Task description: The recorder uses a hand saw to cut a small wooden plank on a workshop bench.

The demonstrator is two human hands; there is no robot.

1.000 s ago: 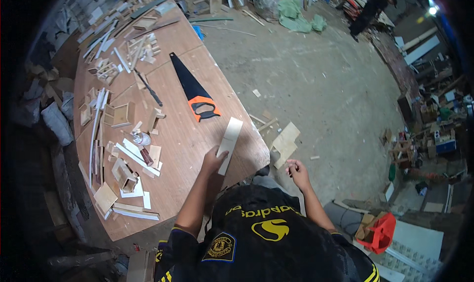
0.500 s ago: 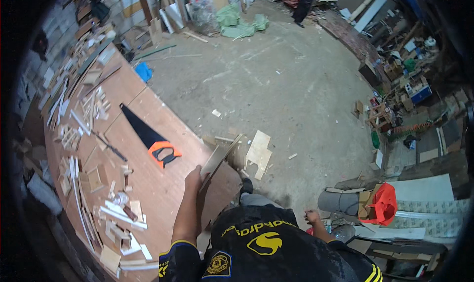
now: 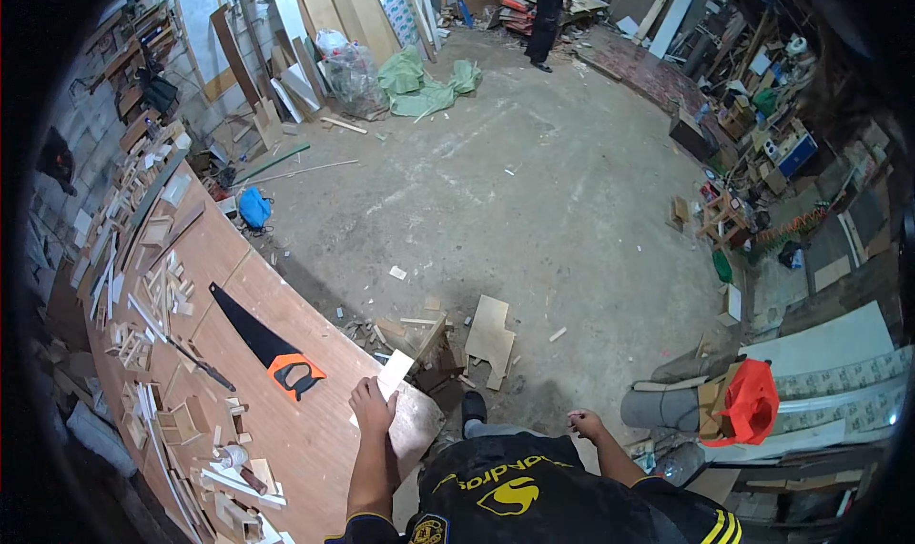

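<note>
My left hand [image 3: 374,403] grips a short pale wooden board [image 3: 394,372] at the near corner of the worktable [image 3: 329,449]. A handsaw [image 3: 253,330] with a black blade and orange handle lies on the table beyond it, to its left. My right hand [image 3: 586,425] hangs in the air right of my body, fingers curled; whatever they may hold is too small to make out. Left of the saw are wooden offcuts [image 3: 167,287], small wooden boxes [image 3: 181,420] and a long dark tool [image 3: 200,363].
A cut panel [image 3: 488,344] and scraps lie on the concrete floor [image 3: 534,191]. A red bag [image 3: 748,401] and grey roll [image 3: 658,408] are at right. Boards [image 3: 334,15] and plastic sheeting [image 3: 419,91] line the back. A person in dark clothes [image 3: 546,25] stands far off.
My view has tilted up and turned. The board in my left hand has tipped on edge, then shifted to the table's corner. My right hand has dropped slightly. The far person has straightened.
</note>
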